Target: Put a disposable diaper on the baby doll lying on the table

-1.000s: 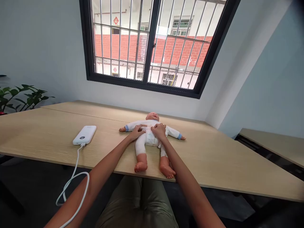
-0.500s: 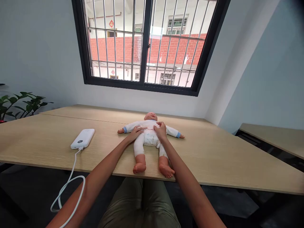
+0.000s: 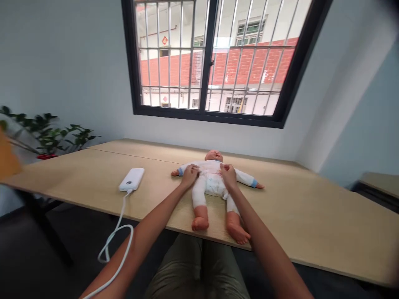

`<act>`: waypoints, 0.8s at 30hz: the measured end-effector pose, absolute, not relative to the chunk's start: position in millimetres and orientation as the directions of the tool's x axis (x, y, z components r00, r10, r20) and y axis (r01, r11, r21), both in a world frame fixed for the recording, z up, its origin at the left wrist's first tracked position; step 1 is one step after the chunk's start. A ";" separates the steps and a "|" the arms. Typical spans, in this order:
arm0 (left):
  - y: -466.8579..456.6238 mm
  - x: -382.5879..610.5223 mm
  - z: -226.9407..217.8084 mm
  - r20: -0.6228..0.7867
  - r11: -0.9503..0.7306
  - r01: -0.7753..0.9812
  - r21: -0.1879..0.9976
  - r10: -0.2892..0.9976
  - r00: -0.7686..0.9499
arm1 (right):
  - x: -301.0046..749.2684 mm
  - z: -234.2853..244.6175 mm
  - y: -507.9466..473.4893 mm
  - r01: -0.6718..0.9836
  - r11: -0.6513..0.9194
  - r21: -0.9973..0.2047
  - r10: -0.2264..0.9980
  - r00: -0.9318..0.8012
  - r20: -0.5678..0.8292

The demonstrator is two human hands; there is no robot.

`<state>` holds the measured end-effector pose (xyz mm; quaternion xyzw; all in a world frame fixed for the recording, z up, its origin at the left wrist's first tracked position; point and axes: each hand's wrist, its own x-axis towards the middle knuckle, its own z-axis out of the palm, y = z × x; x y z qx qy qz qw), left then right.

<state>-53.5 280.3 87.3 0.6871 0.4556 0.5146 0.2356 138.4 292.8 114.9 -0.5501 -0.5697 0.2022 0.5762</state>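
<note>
The doll [image 3: 210, 168] lies on its back on the table [image 3: 299, 207] in front of you, its head toward the window [image 3: 202, 114] and its feet by the near edge. Both its arms are spread out.

Your left hand [image 3: 190, 174] is at the doll's waist, on your left, with the fingers curled in; you cannot tell from this view whether they pinch cloth. Your right hand [image 3: 229, 172] is at the other side of the waist, thumb and fingers bent close together; whether fabric is caught between them is too small to tell. The white diaper [image 3: 215, 185] shows between your wrists, with faint marks too small to read.

To your left, a white power bank [image 3: 132, 179] has a dark round mark on top, its details unreadable. Its white cable [image 3: 121, 209] drops past the edge, loops and crosses your left forearm [image 3: 149, 232]. Through the barred glass you see a red diamond sign [image 3: 165, 40] bearing a pale character, too small to read surely.
</note>
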 end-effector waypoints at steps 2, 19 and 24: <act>274.4 -55.1 91.5 0.499 -0.407 0.515 0.754 0.865 -0.047 | 139.4 115.1 294.5 0.371 0.301 -0.878 0.869 0.272 0.413; 262.6 -53.2 100.3 0.536 -0.352 0.744 0.568 0.844 -0.009 | 144.6 101.1 316.9 0.340 0.340 -0.877 0.862 0.261 0.435; 260.3 -52.4 100.2 0.558 -0.377 0.716 0.588 0.830 -0.021 | 142.3 101.6 312.6 0.362 0.331 -0.872 0.860 0.264 0.436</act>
